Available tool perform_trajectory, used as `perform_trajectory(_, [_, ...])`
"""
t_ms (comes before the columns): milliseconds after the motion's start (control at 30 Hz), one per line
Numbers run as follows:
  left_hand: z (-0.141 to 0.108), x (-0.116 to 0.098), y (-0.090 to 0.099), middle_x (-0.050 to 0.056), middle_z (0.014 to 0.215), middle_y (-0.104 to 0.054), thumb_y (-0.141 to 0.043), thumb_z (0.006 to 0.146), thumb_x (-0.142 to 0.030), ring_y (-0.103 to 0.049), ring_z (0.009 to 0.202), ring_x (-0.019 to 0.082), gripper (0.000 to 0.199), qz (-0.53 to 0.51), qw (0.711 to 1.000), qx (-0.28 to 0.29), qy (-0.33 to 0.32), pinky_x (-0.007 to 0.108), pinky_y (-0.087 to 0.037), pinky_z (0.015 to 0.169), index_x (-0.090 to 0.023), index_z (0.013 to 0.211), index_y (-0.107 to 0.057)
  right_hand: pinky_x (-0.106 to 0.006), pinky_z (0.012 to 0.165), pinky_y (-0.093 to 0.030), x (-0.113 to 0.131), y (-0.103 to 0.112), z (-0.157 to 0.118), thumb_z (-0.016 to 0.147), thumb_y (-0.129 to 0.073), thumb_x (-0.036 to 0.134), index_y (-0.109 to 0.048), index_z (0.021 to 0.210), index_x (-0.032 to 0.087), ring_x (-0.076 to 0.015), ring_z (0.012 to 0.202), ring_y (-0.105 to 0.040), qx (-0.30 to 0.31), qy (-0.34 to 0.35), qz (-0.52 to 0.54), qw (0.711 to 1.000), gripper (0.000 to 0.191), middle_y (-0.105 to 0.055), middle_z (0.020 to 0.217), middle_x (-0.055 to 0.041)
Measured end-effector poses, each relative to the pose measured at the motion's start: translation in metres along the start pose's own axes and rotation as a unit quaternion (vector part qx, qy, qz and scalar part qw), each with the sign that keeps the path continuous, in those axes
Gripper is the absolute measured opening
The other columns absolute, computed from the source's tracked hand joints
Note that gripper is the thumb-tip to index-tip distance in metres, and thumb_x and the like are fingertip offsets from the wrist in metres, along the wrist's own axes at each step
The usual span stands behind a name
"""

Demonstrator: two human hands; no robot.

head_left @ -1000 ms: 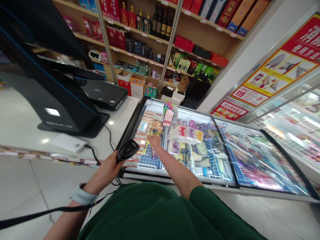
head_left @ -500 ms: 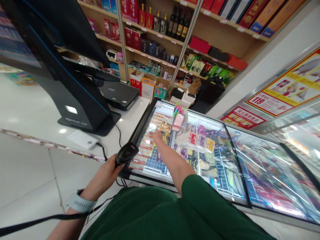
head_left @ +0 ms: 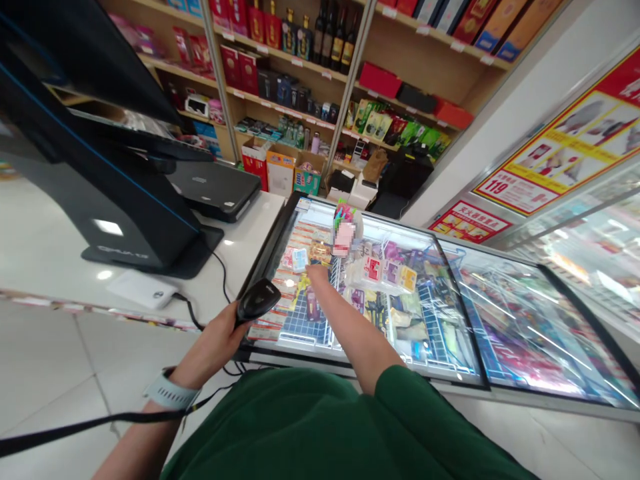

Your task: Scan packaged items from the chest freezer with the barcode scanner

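The person's left hand (head_left: 213,343) wraps its grip firmly around a black plastic barcode scanner (head_left: 255,301), held by the near rim of a black-framed glass chest freezer (head_left: 265,280) at twelve o'clock. The right hand (head_left: 317,272) reaches into the freezer with fingers bent; whether that grip holds anything, I cannot tell. Its fingertips (head_left: 311,268) sit just beside a small pale blue packet (head_left: 299,260), at ten o'clock from the hand. A black checkout terminal (head_left: 100,200) stands on the white surface (head_left: 235,247) at ten o'clock.
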State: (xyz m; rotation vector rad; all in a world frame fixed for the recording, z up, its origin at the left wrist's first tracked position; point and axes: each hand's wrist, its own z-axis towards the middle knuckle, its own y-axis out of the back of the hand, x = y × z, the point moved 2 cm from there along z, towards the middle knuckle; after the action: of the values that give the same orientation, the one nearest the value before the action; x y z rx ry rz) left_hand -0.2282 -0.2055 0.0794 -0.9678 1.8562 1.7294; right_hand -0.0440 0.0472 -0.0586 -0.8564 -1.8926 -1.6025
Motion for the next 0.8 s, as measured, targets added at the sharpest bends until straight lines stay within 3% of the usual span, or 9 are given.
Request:
perform_trajectory(133, [0.006,-0.007,-0.009,0.014,0.113,-0.068,-0.046,0.086,-0.042,-0.065,0.107,0.029,0.041,0.008,1.000,0.017,-0.010,0.040,-0.049,0.093,-0.017,0.118,-0.053,-0.028,0.066,-0.051,-0.010,0.019,-0.016,0.079,-0.066,0.029,-0.075,0.076,0.016,-0.0219,0.072,-0.070,-0.006,-0.046,-0.006,0.999,0.016,-0.073,0.071,-0.0059])
perform_trajectory(267, [0.007,-0.016,-0.015,0.013,0.116,-0.068,-0.045,0.086,-0.043,-0.065,0.108,0.028,0.046,0.024,0.999,0.028,-0.019,0.037,-0.049,0.093,-0.017,0.124,-0.051,-0.026,0.075,-0.051,-0.017,0.042,-0.037,0.082,-0.065,0.033,-0.076,0.088,0.020,-0.0198,0.083,-0.071,-0.021,-0.037,0.008,0.999,0.018,-0.076,0.087,-0.0029])
perform_trajectory(433, [0.009,-0.025,-0.020,0.015,0.111,-0.069,-0.044,0.084,-0.045,-0.066,0.104,0.030,0.044,0.037,0.999,0.025,-0.031,0.039,-0.050,0.090,-0.015,0.116,-0.053,-0.026,0.080,-0.050,-0.022,0.070,-0.061,0.083,-0.064,0.032,-0.073,0.095,0.019,-0.0190,0.089,-0.070,-0.051,-0.001,0.045,0.998,0.019,-0.076,0.096,-0.0039])
perform_trajectory(800, [0.014,-0.044,-0.034,0.013,0.108,-0.070,-0.046,0.085,-0.045,-0.066,0.104,0.030,0.039,0.027,0.995,0.042,-0.087,0.040,-0.051,0.089,-0.019,0.112,-0.052,-0.029,0.080,-0.052,-0.036,0.113,-0.099,0.085,-0.061,0.028,-0.072,0.094,0.019,-0.0192,0.084,-0.069,-0.097,0.046,0.085,0.991,0.017,-0.075,0.092,-0.0045])
